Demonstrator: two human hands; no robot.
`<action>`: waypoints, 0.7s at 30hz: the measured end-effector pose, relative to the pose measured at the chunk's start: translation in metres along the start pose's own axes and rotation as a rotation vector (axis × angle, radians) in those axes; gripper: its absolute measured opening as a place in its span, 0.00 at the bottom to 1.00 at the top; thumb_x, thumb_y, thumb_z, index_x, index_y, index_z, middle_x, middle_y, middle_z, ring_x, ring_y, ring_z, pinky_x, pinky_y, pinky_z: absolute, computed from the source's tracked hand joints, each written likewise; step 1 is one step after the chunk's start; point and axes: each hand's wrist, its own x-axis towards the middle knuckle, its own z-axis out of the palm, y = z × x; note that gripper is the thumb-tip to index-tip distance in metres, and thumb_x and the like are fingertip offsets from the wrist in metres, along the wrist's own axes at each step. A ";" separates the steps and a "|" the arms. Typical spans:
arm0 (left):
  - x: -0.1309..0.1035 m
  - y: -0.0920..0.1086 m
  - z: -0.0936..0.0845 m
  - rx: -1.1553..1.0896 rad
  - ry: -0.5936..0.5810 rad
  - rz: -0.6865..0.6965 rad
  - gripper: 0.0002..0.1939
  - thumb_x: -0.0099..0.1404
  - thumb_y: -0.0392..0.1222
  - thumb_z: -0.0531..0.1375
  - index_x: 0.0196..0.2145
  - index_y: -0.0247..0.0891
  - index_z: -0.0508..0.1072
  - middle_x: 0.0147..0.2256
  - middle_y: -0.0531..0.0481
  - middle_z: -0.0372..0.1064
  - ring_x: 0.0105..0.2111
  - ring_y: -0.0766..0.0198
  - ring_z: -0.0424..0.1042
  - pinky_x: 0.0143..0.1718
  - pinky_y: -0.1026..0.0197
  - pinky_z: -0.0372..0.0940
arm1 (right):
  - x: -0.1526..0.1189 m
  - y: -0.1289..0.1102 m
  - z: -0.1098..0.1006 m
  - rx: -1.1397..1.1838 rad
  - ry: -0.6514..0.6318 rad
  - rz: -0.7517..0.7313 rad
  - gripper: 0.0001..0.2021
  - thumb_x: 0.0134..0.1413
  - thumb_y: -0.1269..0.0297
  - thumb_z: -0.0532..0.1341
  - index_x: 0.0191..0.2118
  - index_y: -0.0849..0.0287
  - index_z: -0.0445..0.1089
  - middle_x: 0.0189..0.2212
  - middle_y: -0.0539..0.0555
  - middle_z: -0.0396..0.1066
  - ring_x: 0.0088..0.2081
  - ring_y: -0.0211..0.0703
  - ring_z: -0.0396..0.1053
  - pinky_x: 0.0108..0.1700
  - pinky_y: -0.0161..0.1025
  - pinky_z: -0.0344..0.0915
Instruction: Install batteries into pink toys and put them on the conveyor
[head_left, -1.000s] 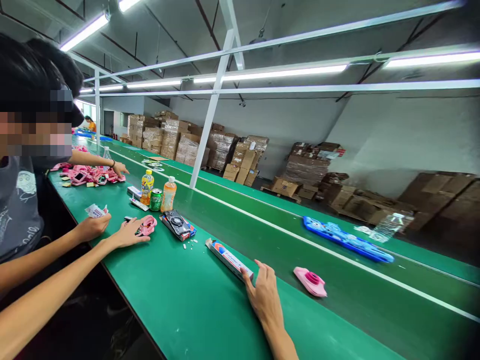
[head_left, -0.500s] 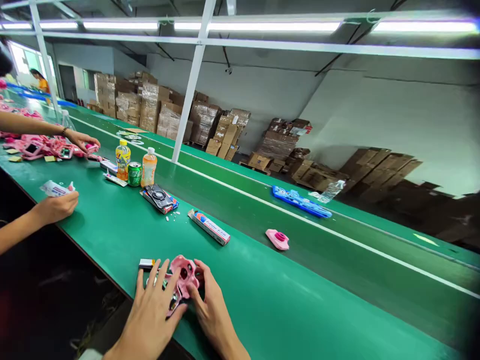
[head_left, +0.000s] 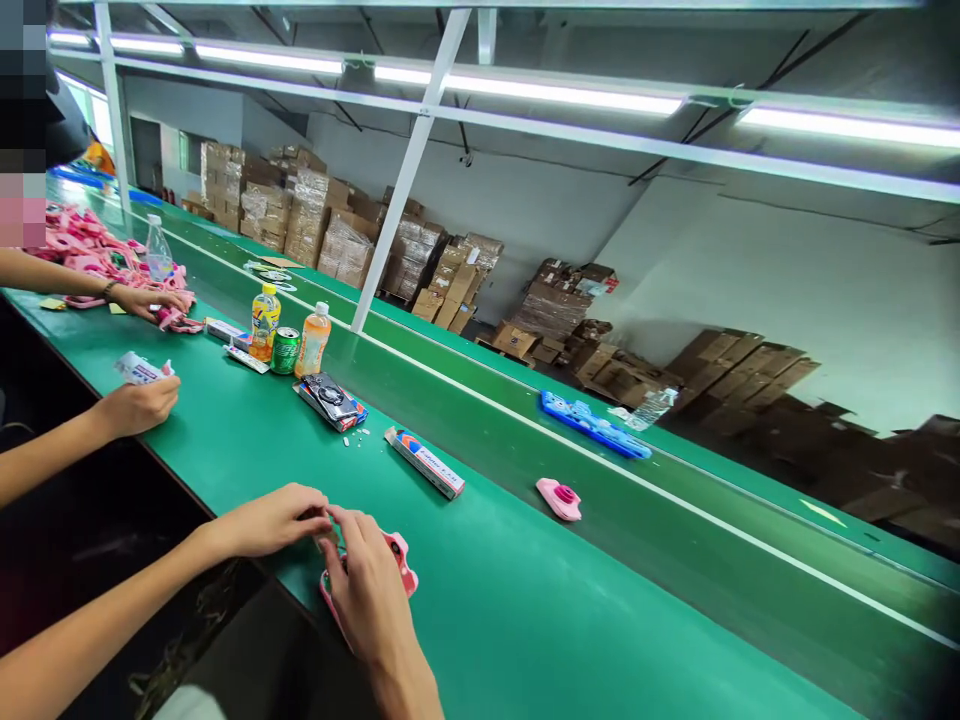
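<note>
My left hand (head_left: pixel 281 520) is at the near edge of the green bench, thumb and fingers pinched together. What it pinches is too small and covered to make out. Curled over a pink plastic toy-camera shell (head_left: pixel 405 568), my right hand (head_left: pixel 371 580) holds it against the bench, fingertips meeting those of the left. Most of the shell, and whatever lies inside it, is hidden beneath the right hand. A long white, blue and red box (head_left: pixel 425 463) lies beyond my hands. Farther right is another pink toy-camera piece (head_left: pixel 559 498).
To the left, a co-worker's hand (head_left: pixel 142 403) holds a white packet (head_left: pixel 141 368); the other reaches to a pile of pink parts (head_left: pixel 90 250). Drink bottles (head_left: pixel 313 340), a green can (head_left: pixel 285 351) and a black device (head_left: pixel 330 398) stand mid-bench. A blue tray (head_left: pixel 592 425) lies across the belt.
My left hand has moved from lying spread over the shell to a pinch at its left side. My right hand has come over the shell. The battery-like silver piece is out of sight.
</note>
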 end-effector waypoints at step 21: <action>-0.015 -0.002 0.058 -0.299 0.291 -0.098 0.19 0.69 0.57 0.56 0.42 0.37 0.72 0.26 0.54 0.69 0.25 0.64 0.68 0.28 0.64 0.61 | 0.026 0.020 -0.009 -0.211 -0.213 0.067 0.08 0.60 0.76 0.54 0.35 0.56 0.66 0.37 0.55 0.69 0.38 0.45 0.69 0.39 0.39 0.68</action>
